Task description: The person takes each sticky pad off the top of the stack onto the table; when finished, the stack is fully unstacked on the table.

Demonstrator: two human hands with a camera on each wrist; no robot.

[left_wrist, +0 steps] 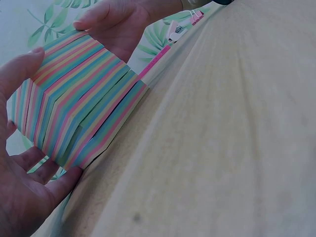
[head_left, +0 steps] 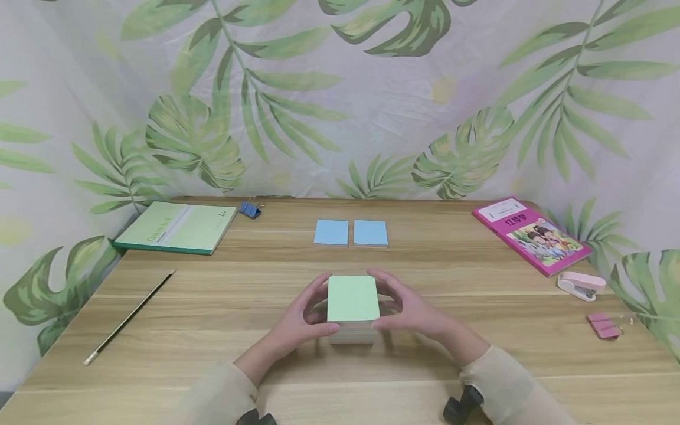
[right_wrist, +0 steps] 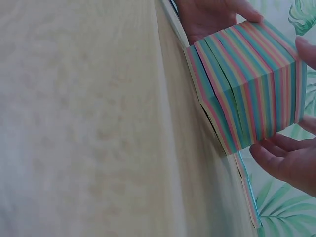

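A thick block of sticky notes (head_left: pixel 353 298), pale green on top with striped pink, blue, green and yellow sides (left_wrist: pixel 74 98) (right_wrist: pixel 247 84), is at the table's middle front. My left hand (head_left: pixel 314 307) grips its left side, thumb on the near edge and fingers curled round the far edge. On the right side, my right hand (head_left: pixel 390 298) grips it the same way. In the wrist views the block's lower edge is at the wood, and I cannot tell whether it is resting or just lifted. Two blue note pads (head_left: pixel 331 232) (head_left: pixel 370 232) lie side by side beyond it.
A green notebook (head_left: pixel 177 227) and a blue binder clip (head_left: pixel 249 209) lie at the back left, with a pencil (head_left: pixel 130 316) along the left. On the right are a pink book (head_left: pixel 531 235), a pink stapler (head_left: pixel 581 285) and a pink clip (head_left: pixel 604 326). A leaf-print cloth hangs behind.
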